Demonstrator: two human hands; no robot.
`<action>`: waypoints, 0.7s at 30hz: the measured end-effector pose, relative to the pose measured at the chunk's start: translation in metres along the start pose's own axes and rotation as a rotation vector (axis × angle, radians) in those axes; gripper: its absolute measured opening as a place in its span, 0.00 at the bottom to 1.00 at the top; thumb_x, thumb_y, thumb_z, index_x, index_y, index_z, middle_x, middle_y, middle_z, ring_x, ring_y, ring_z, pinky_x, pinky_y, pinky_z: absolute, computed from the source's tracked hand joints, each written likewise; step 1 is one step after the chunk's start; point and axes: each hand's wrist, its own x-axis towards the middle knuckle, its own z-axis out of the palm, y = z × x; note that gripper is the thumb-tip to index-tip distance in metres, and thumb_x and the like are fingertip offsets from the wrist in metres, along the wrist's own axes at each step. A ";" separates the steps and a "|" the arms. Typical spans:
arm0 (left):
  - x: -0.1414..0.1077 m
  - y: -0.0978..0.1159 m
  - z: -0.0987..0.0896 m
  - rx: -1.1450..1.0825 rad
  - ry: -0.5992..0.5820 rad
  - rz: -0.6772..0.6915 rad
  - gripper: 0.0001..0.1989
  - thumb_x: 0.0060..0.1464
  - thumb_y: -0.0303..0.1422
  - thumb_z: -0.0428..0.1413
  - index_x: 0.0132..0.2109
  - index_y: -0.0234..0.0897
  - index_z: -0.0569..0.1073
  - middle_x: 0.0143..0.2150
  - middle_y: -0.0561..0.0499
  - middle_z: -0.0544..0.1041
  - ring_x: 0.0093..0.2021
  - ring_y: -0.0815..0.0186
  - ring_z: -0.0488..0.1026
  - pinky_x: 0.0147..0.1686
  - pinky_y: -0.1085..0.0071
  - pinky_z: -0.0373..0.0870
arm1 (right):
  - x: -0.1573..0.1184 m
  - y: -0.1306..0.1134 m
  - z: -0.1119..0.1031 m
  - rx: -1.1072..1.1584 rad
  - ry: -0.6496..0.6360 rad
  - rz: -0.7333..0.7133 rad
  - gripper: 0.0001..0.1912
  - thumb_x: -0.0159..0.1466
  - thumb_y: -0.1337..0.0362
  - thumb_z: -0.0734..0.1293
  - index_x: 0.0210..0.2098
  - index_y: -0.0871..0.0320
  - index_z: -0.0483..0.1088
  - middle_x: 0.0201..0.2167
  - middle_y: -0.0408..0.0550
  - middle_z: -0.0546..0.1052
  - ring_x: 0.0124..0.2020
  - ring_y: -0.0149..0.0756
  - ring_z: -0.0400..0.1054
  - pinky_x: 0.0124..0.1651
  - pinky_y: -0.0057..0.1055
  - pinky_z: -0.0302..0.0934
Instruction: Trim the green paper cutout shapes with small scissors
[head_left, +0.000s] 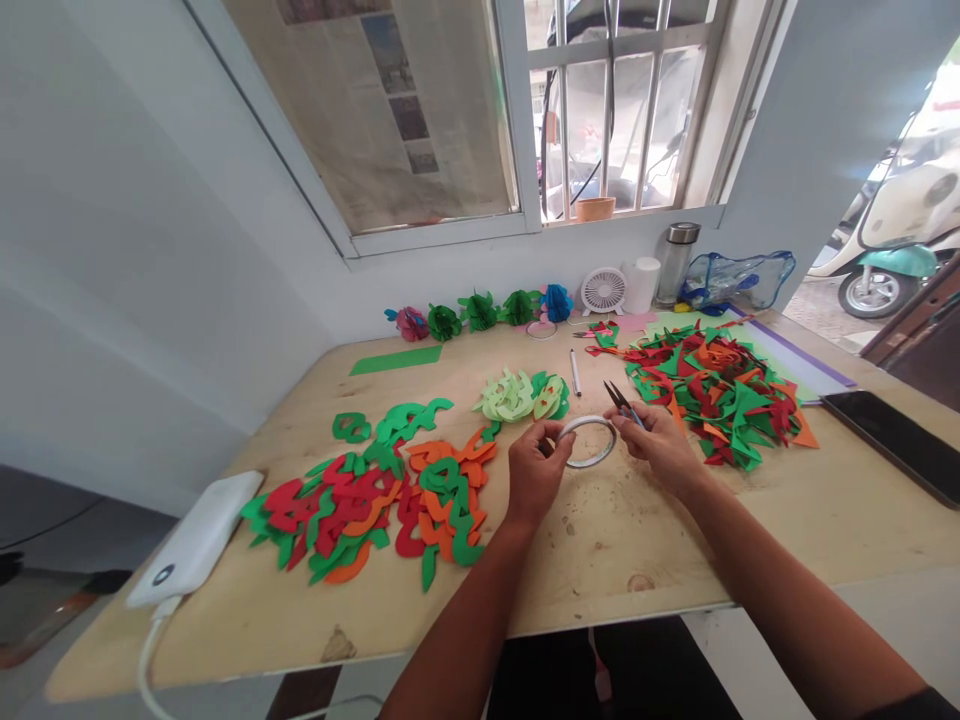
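Near the middle of the table, my left hand [538,465] pinches the left side of a thin roll of tape [592,463], held up as a ring. My right hand [656,445] is closed around small dark-bladed scissors [616,395], tips pointing up and away. Its fingertips are at the right edge of the tape roll; whether they grip the tape too I cannot tell. Just beyond my left hand lie pale green paper cutouts [506,395]. To its left spreads a pile of red, green and orange paper shapes [352,505].
Paper scraps [731,385] are heaped at right, beside a phone [900,440]. A pen [575,372] lies ahead of my hands. Folded-paper figures [480,311], a small fan [603,291] and a glass bottle [676,265] line the wall. A white power bank [196,540] sits left.
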 end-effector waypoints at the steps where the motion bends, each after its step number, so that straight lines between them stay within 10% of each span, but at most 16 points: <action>1: 0.000 0.000 -0.001 0.012 0.030 0.016 0.05 0.45 0.34 0.60 0.29 0.37 0.75 0.22 0.55 0.69 0.22 0.72 0.59 0.24 0.75 0.55 | 0.000 -0.001 0.001 0.029 0.031 0.001 0.18 0.53 0.50 0.68 0.35 0.58 0.69 0.15 0.34 0.55 0.15 0.23 0.44 0.17 0.25 0.37; 5: -0.002 0.001 0.000 0.107 0.115 0.105 0.02 0.46 0.32 0.60 0.28 0.39 0.74 0.24 0.54 0.69 0.24 0.70 0.62 0.28 0.75 0.57 | -0.002 -0.003 0.002 0.121 0.076 0.004 0.18 0.52 0.52 0.69 0.36 0.57 0.67 0.17 0.35 0.57 0.17 0.23 0.46 0.18 0.24 0.37; 13: -0.017 -0.001 0.015 0.062 -0.217 0.114 0.05 0.41 0.30 0.63 0.30 0.42 0.77 0.29 0.50 0.73 0.29 0.66 0.67 0.32 0.73 0.60 | -0.005 -0.005 0.002 0.095 -0.055 -0.015 0.18 0.53 0.50 0.68 0.34 0.59 0.69 0.16 0.36 0.57 0.17 0.24 0.45 0.19 0.25 0.36; 21: -0.003 -0.006 0.007 -0.085 -0.083 -0.011 0.10 0.48 0.36 0.58 0.36 0.37 0.79 0.27 0.50 0.75 0.23 0.71 0.64 0.26 0.74 0.60 | -0.007 0.000 0.001 0.038 -0.249 0.051 0.17 0.55 0.52 0.68 0.34 0.60 0.70 0.17 0.37 0.61 0.17 0.23 0.45 0.19 0.24 0.35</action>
